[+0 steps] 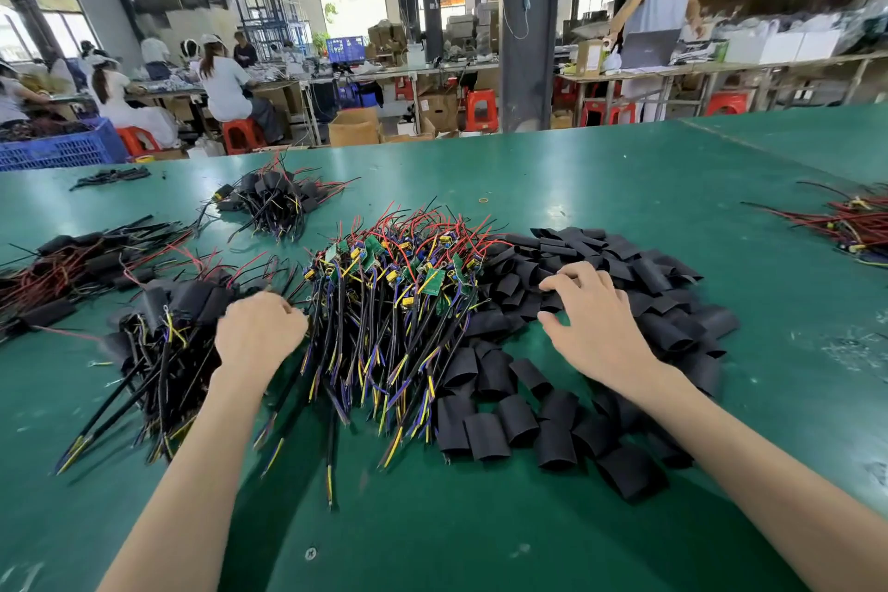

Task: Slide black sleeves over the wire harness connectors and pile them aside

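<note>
A heap of unsleeved wire harnesses (384,298) with small green boards and red, black, yellow and blue wires lies mid-table. To its right spreads a pile of flat black sleeves (576,351). A pile of sleeved harnesses (168,327) lies at the left. My left hand (259,332) sits between the sleeved pile and the heap, fingers curled; what they hold is hidden. My right hand (591,322) rests on the black sleeves with fingers spread.
The green table (624,188) carries more sleeved bundles at the far left (72,264) and back (274,202), and a red-wired bundle at the right edge (855,226). A blue crate (57,144) stands beyond the table. People work at benches behind.
</note>
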Available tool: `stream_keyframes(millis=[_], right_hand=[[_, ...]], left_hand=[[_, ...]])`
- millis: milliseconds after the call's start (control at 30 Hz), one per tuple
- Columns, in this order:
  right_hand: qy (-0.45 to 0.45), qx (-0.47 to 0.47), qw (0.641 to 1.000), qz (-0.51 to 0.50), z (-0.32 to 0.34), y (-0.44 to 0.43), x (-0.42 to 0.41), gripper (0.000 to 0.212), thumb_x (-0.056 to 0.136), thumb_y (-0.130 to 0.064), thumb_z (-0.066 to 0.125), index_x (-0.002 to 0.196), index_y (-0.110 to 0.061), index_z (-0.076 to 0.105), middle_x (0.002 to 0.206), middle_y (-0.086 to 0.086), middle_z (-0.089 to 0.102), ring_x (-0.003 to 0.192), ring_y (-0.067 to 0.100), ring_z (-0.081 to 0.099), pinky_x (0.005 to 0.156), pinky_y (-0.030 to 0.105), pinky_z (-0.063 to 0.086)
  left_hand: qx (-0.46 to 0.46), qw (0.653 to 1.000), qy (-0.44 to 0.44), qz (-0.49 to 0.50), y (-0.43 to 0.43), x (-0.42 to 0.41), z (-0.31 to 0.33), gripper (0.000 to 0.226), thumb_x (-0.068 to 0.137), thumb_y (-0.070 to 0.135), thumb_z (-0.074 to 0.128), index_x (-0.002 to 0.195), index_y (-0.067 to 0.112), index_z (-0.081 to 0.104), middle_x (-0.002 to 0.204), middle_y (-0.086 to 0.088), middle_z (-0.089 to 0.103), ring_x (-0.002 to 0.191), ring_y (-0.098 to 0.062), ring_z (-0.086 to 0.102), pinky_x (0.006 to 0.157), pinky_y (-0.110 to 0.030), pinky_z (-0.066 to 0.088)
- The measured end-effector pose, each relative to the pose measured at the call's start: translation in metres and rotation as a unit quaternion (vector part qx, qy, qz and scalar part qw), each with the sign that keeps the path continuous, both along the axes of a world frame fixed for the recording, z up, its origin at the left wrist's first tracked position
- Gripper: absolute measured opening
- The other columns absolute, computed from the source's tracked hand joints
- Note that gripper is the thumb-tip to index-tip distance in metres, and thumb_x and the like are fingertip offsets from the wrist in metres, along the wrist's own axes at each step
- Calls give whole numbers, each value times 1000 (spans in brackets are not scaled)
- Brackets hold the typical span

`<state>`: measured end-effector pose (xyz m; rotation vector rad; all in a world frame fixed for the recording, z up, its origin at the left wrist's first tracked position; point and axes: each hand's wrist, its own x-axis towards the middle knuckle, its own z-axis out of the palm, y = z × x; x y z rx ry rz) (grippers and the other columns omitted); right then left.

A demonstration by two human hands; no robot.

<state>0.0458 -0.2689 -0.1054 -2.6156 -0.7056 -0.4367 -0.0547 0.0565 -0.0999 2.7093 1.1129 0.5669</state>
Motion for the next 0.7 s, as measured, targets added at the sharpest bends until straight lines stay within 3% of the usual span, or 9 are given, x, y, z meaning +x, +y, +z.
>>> stream_keyframes(millis=[67,167,300,700], right_hand=[[4,-9,1000,-29,0,-1,2,34,89,-26,55,122,-17,53,124,3,42,114,24,39,97,38,30],[18,-2,998,-63,1,-3,5,34,89,-26,54,121,-16,53,122,5,43,114,26,40,96,40,33],[48,12,995,-82,3,-5,10,33,90,-25,54,121,-15,54,121,7,45,115,28,40,94,41,35],[83,7,993,-80,1,-5,15,33,90,-24,53,122,-14,52,123,9,44,118,29,38,97,42,37]], left_hand=[[-81,997,-8,-9,-6,4,3,25,88,18,51,77,2,65,81,-17,60,74,-32,52,69,-29,39],[-101,994,-22,-30,-11,7,2,25,89,13,49,65,6,56,69,-13,53,64,-26,45,57,-29,35],[-131,989,-46,-54,-9,7,1,16,87,7,48,72,14,47,72,-8,47,67,-21,37,53,-26,29],[-190,975,-70,-92,-34,10,-1,16,82,11,51,76,23,59,79,-6,63,76,-29,57,72,-29,43]])
